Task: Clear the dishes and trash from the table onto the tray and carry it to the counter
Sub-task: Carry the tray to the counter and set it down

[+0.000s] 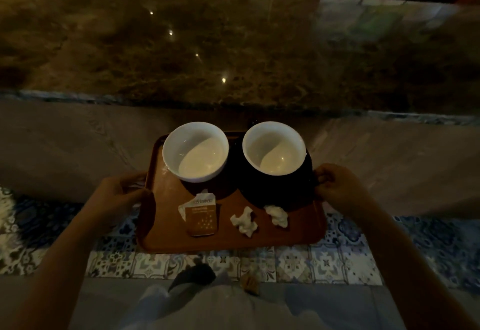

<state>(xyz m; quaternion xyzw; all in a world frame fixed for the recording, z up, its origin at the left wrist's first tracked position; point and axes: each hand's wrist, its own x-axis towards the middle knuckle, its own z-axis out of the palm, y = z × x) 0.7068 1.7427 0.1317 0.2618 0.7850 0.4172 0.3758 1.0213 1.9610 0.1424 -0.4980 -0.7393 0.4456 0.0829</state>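
I carry a brown tray (166,238) in front of me, just short of a dark marble counter (233,43). My left hand (122,194) grips the tray's left rim and my right hand (337,189) grips the right rim. On the tray stand two cups, white inside: the left cup (196,151) and the right cup (274,147), each on a dark saucer (280,194). In front of them lie an orange torn sachet (202,216) and two crumpled white napkins (245,221) (278,215).
The counter front (78,142) drops below the marble edge. Patterned blue and white floor tiles (298,262) run under the tray. My legs and a foot (192,275) show at the bottom. Shelves or cabinets stand dimly behind the counter.
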